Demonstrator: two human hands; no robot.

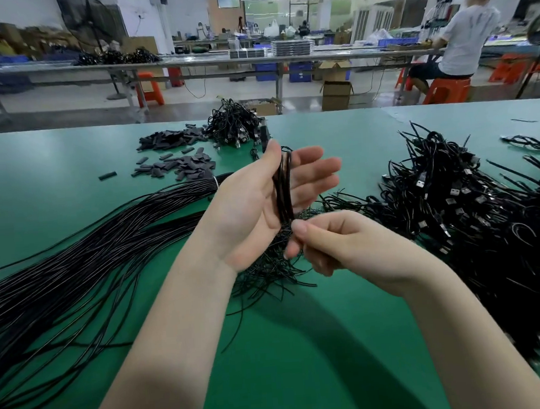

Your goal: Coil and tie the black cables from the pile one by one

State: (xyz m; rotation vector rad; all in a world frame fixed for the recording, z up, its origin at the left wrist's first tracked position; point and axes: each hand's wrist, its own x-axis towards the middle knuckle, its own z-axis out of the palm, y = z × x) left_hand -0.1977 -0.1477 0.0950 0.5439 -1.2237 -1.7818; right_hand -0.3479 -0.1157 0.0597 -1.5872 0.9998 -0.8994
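Left hand [256, 202] raised above the green table [302, 344], palm turned toward the camera, fingers nearly straight and spread, thumb up. A coiled black cable [284, 187] stands upright across the palm, looped into a narrow bundle that runs from the thumb tip down to the heel of the hand — the straight fingers lie behind it as backing rather than curling round it.

Right hand [331, 241] sits just below and to the right, fingers curled, thumb and forefinger pinching at the bottom end of the coil. Whether they hold the cable's own tail or a thin tie wire cannot be told; motion blur there.

Cable: glossy black, several turns laid side by side, a small loop showing at the top end. Thin wire ties [266, 274] lie scattered on the table under the hands.

Left of the hands, a long bundle of loose black cables [76, 263] fans across the table, bound with a pale tie at its far end. Right side — a large pile of coiled cables [484, 210] with metal USB plugs showing. Further back, a smaller heap of cables [235, 124] beside dark flat sleeves [177, 150].

No readable writing or labels anywhere in view.
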